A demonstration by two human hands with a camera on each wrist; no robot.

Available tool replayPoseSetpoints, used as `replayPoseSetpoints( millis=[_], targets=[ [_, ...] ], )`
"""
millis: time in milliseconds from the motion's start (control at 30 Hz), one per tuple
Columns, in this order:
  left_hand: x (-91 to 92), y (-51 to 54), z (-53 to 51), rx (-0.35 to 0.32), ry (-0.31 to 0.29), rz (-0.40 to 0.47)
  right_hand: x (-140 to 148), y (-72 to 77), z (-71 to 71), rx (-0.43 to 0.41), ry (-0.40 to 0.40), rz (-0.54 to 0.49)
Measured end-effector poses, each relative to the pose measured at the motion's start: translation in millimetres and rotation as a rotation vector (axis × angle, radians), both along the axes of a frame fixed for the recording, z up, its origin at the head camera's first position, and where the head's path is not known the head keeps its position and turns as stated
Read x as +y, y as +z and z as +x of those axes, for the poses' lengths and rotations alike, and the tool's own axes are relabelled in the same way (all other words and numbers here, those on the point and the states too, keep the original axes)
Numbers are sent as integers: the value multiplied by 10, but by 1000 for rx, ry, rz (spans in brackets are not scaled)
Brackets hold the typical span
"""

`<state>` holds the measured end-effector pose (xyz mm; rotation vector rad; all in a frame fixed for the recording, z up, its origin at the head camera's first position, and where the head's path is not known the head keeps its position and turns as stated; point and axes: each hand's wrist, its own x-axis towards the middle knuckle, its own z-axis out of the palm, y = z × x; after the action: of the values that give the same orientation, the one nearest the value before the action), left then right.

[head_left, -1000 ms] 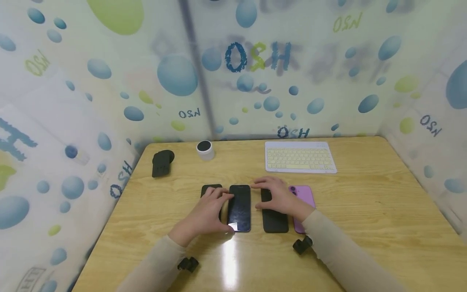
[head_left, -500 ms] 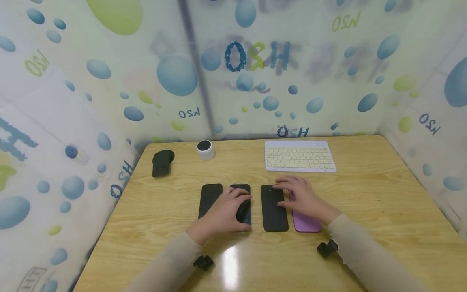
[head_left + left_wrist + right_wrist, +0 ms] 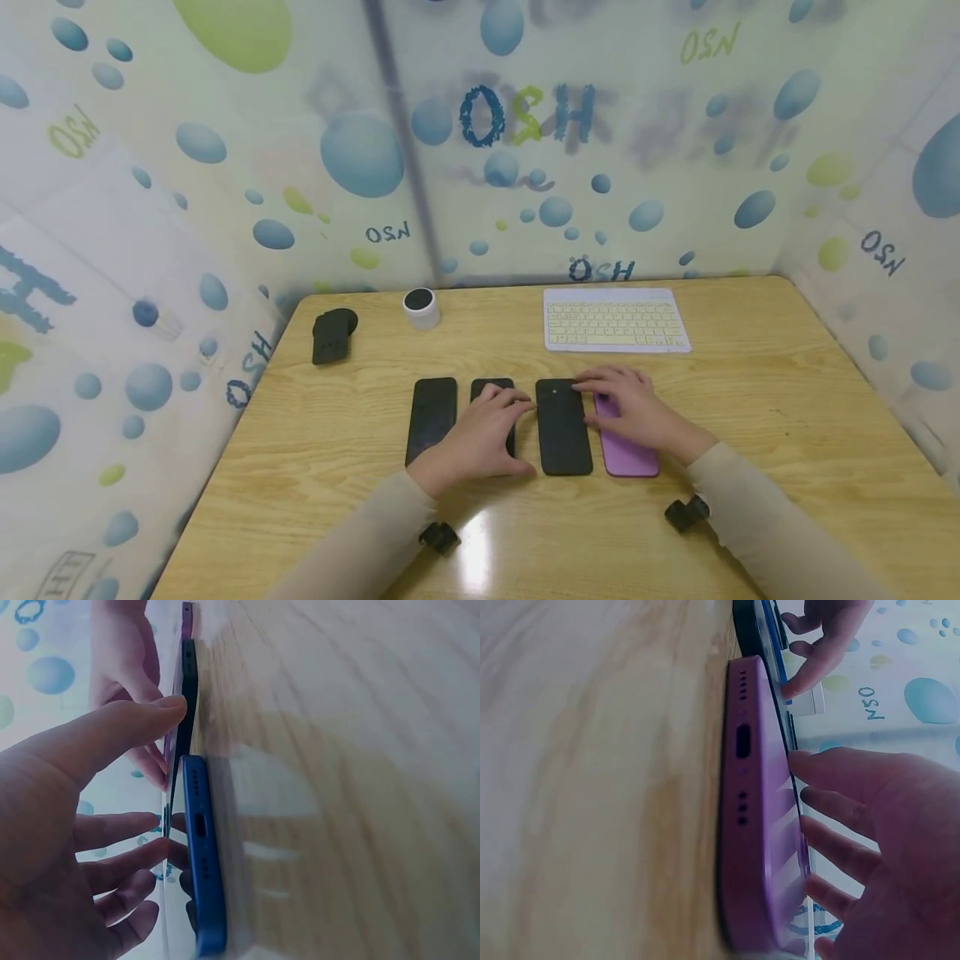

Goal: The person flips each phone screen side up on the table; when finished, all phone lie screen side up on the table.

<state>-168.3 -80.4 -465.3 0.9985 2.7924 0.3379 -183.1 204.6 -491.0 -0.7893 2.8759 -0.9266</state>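
Phones lie in a row on the wooden table. My left hand (image 3: 480,437) is over the second phone from the left (image 3: 478,388), thumb and fingers spread, fingertips near the left edge of a black phone (image 3: 564,433). In the left wrist view, a blue-edged phone (image 3: 202,847) lies under the fingers. My right hand (image 3: 630,408) is above a purple phone (image 3: 630,458), its thumb and fingertips by the black phone's right edge; contact cannot be told. In the right wrist view, the purple phone's port edge (image 3: 744,810) faces the camera. Neither hand grips anything.
Another black phone (image 3: 432,412) lies at the row's left end. Behind stand a black stand-like object (image 3: 332,337), a small white jar-like object with a dark top (image 3: 422,310) and a white keyboard (image 3: 615,321). A patterned curtain (image 3: 480,192) encloses the table.
My left hand has moved right, from the gap between the two left phones to beyond the second one. My right hand has shifted right, from over the black phone to over the purple one.
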Motion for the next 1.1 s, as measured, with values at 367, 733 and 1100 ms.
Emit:
replayPoseSetpoints(
  millis=[367, 733, 1100],
  targets=[
    [73, -57, -24, -5, -5, 3, 20, 32, -9, -16, 44, 6],
    [147, -37, -17, -3, 22, -9, 19, 23, -33, -3, 39, 17],
    [201, -59, -17, 4, 44, -24, -50, 25, -65, -38, -6, 11]
  ],
)
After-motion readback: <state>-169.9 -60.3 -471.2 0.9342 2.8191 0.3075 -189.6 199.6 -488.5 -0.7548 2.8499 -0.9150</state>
